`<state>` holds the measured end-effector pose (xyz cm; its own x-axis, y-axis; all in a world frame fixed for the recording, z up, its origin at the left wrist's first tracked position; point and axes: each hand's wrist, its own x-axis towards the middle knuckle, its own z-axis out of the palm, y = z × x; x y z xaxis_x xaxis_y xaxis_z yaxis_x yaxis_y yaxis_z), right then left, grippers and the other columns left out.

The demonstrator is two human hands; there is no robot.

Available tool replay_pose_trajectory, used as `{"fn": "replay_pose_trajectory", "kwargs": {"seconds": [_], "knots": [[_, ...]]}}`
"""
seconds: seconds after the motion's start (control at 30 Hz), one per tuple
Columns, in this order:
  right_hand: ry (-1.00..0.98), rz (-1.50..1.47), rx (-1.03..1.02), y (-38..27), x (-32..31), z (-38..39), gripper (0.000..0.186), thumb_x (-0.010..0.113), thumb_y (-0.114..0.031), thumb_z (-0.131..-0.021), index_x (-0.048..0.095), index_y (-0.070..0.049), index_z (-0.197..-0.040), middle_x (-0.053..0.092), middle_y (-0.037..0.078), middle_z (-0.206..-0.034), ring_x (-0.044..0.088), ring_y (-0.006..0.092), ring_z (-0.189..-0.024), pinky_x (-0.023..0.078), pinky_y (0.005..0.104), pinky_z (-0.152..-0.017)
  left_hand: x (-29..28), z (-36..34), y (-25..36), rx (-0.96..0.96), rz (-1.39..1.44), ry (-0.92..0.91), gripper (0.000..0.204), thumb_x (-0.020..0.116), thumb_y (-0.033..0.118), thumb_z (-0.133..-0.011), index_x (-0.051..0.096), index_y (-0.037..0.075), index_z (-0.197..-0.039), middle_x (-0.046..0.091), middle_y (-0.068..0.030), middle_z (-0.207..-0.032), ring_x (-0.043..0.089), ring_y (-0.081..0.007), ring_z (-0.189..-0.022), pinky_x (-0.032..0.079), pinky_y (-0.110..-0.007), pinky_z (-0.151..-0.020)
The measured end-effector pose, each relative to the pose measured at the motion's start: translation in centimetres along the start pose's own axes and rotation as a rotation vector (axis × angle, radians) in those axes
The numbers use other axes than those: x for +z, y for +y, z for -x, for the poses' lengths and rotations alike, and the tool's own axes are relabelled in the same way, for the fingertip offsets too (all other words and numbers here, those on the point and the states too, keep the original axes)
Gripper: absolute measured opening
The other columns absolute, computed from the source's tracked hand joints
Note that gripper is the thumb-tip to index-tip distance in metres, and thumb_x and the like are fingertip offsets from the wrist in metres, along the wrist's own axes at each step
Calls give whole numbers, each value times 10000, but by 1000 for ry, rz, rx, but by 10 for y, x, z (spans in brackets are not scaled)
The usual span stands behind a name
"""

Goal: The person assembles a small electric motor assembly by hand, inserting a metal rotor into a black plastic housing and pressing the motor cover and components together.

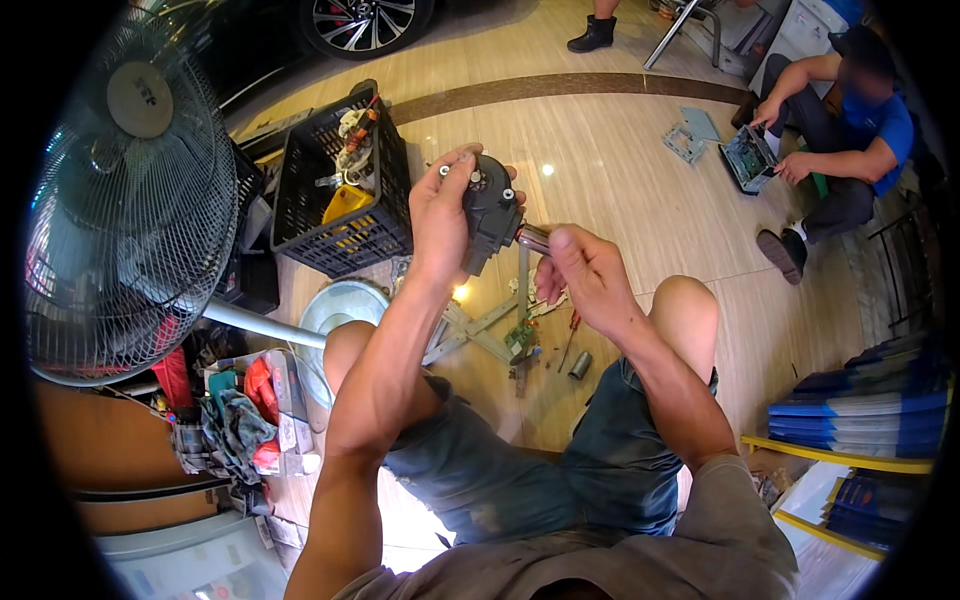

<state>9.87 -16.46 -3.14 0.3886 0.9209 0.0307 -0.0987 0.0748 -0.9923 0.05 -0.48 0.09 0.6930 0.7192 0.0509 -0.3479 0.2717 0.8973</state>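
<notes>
Raised in front of me, my left hand [440, 215] is wrapped round a dark grey gear housing [490, 205] with bright metal bosses, perhaps from a small electric motor. At the housing's lower right end, the fingers of my right hand [590, 275] close on a shiny metal cylinder [534, 238]. The cylinder meets the housing there; whether it sits inside cannot be made out. Below my hands on the floor lie a red-handled screwdriver [569, 340], an open grey metal sleeve [580, 364] and a small green circuit board [520, 340].
A large fan [130, 200] stands left, beside a black plastic crate [340, 235] of tools. Stacked blue-and-white packs [850, 420] fill a yellow-edged rack at right. Far right, a seated person [875, 140] handles an opened electronic box [748, 160]. A car wheel [360, 22] shows behind.
</notes>
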Motion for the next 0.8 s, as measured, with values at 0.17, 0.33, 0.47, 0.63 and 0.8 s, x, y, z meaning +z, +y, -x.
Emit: {"fn": "replay_pose_trajectory", "kwargs": {"seconds": [0.17, 0.33, 0.47, 0.63, 0.8], "knots": [[104, 74, -198, 4, 8, 0, 404, 582, -276, -1005, 526, 47, -1241, 665, 90, -871, 635, 126, -679, 507, 250, -571, 2, -2, -2, 3, 35, -14, 310, 491, 259, -1014, 511, 15, -1204, 685, -203, -970, 717, -277, -742, 600, -349, -568], [-56, 267, 98, -3, -5, 0, 438, 508, -356, -1033, 559, 45, -1201, 664, 89, -837, 627, 121, -677, 502, 251, -574, -1, 0, -1, -8, 48, -30, 297, 496, 244, -1013, 512, 12, -1198, 686, -211, -967, 718, -282, -740, 606, -350, -606], [-91, 160, 83, 7, -12, -1, 461, 472, -383, -1043, 567, 41, -1198, 665, 90, -833, 631, 121, -690, 495, 245, -571, 3, 1, -1, 4, 34, -28, 291, 496, 236, -1012, 515, 9, -1193, 686, -215, -969, 718, -285, -743, 608, -351, -622], [116, 77, -172, -3, 13, 3, 439, 477, -362, -1044, 565, 32, -1217, 672, 94, -846, 632, 121, -689, 489, 250, -583, 1, -2, 0, 16, 46, -17, 287, 497, 235, -1012, 519, 7, -1184, 686, -214, -971, 719, -288, -742, 607, -347, -614], [16, 206, -112, 6, -5, -2, 412, 492, -334, -1042, 562, 29, -1225, 679, 98, -879, 640, 123, -719, 491, 253, -602, 0, 0, 2, 13, 49, -34, 284, 495, 235, -1012, 523, 10, -1184, 686, -209, -963, 719, -287, -745, 607, -344, -615]]}}
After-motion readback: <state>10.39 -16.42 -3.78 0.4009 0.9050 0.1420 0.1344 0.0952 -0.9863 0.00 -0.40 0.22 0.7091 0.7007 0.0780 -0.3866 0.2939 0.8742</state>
